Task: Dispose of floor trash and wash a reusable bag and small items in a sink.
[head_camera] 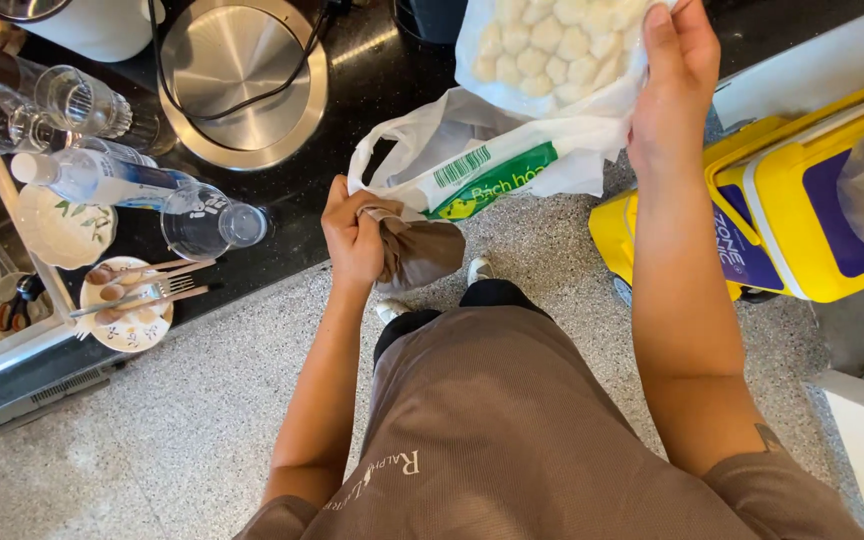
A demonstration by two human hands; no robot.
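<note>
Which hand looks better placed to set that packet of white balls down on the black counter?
Right. The right hand already grips the packet of white balls, directly above the black counter. The left hand is busy clutching the white shopping bag.

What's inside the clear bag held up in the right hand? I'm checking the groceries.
The clear bag in the right hand holds pale, rounded white pieces packed close together. Its top runs out of frame, and the hand covers its right edge, so the full contents can't be seen.

Your left hand (354,238) grips a small brown pouch (422,255) and the white plastic bag (512,150) beside the black tabletop (372,70); your right hand (674,85) lifts a clear packet of white balls (547,45).
</note>
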